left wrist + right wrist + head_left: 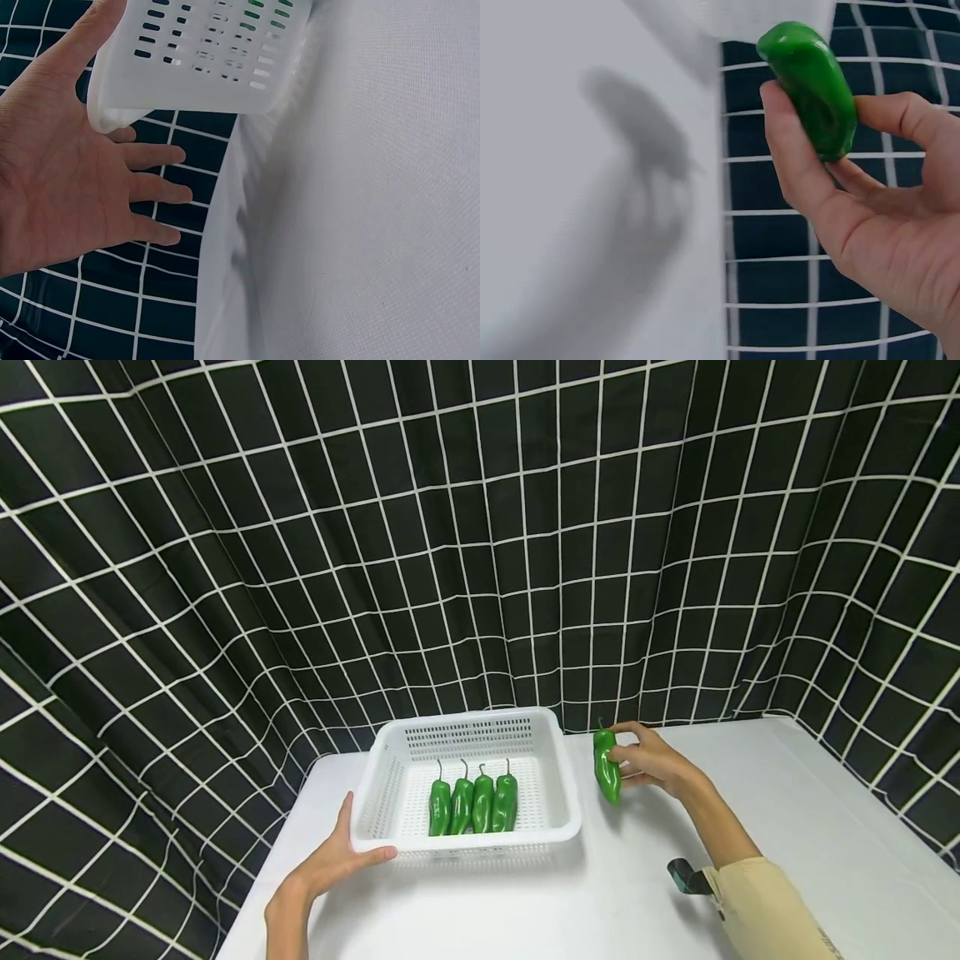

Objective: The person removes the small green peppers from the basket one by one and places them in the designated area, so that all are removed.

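Observation:
A white plastic basket (480,842) with slotted walls stands on the table, holding several green peppers (482,802) side by side, stems toward the back. At its front left corner is my left hand (330,860), the thumb along the front rim. In the left wrist view, that hand's other fingers (161,187) are straight and spread beside the basket's wall. My right hand (652,760) pinches another green pepper (606,768) between thumb and fingers, just right of the basket, stem up. The right wrist view shows this pepper (814,90) raised, its shadow on the cloth.
A white cloth covers the table (487,914). Black curtains (525,568) with a white grid hang behind it and along both sides. A small dark device (686,877) sticks out by the right sleeve (765,906).

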